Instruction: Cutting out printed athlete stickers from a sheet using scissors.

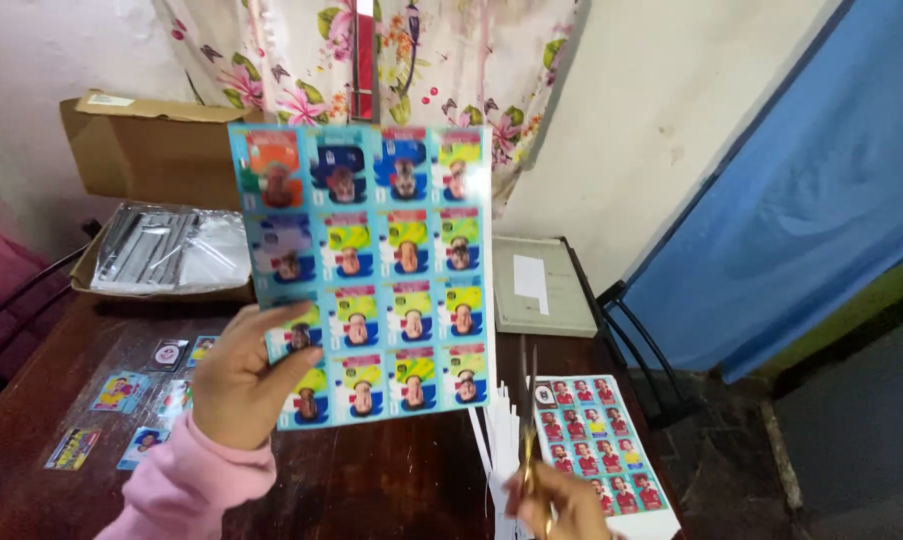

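Observation:
My left hand (239,378), in a pink sleeve, holds up a large uncut sheet of picture cards (371,270) by its lower left corner; the sheet stands upright in front of me, cards blue, yellow and green. My right hand (561,505) at the bottom edge grips a pair of scissors (527,410), blades pointing up and nearly together, just right of the sheet's lower right corner. Under that hand lie thin white paper strips (496,440) and another card sheet with red figures (596,445).
A dark wooden table (391,480) carries several loose cut cards (121,392) at the left. An open cardboard box (146,150) with clear plastic sleeves (171,250) stands behind. A grey flat board (541,285) lies at the back right. Floral curtain and blue cloth hang beyond.

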